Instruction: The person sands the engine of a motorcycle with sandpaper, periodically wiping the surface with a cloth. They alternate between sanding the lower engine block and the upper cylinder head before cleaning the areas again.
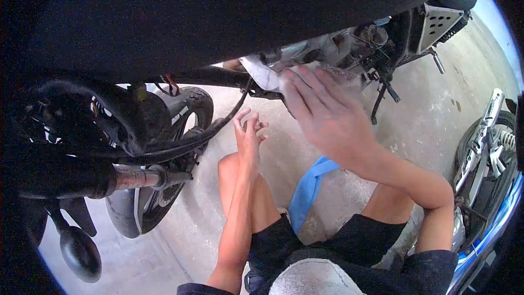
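Note:
My right hand [327,112] is raised to the motorcycle's engine [338,46], its fingers stretched out flat and slightly blurred. A pale, smeared patch shows around the fingertips; I cannot tell whether a thin cloth lies under them. Just left of these fingers a white piece [263,75] pokes out below the dark bodywork [207,16]. Lower and to the left, my left hand [250,134] hovers over the floor near my knee, fingers loosely bent and apart, holding nothing. Below my right forearm, a blue strip of fabric [308,191] runs down between my legs.
The front wheel [194,109] and a black cable [218,128] are on the left, with a fork tube [136,177] and a round black mirror [81,254] nearer. A footpeg [438,61] juts out at upper right. Another motorcycle [486,169] stands at far right on the concrete floor [420,125].

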### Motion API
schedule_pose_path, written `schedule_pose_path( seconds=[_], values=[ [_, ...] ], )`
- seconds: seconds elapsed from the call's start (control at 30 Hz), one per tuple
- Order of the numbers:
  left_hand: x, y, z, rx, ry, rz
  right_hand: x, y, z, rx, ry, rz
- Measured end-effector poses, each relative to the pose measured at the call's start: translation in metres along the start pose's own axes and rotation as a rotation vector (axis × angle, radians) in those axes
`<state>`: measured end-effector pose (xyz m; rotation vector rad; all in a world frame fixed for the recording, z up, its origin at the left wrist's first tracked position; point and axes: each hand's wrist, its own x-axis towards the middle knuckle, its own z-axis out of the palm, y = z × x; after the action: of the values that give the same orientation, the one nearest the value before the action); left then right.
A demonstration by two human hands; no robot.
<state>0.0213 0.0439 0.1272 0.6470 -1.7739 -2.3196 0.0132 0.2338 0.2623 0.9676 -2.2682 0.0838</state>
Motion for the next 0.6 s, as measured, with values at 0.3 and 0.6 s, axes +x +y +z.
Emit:
schedule_pose_path(
  seconds=[0.3,0.6],
  values=[
    [-0.014,0.006,-0.003,-0.054,-0.035,-0.050,0.008,-0.001,-0.002,-0.077,0.003,-0.093],
    [-0.023,0.000,-0.002,-0.094,-0.059,-0.025,0.002,0.001,-0.006,-0.046,-0.028,-0.122]
  ],
)
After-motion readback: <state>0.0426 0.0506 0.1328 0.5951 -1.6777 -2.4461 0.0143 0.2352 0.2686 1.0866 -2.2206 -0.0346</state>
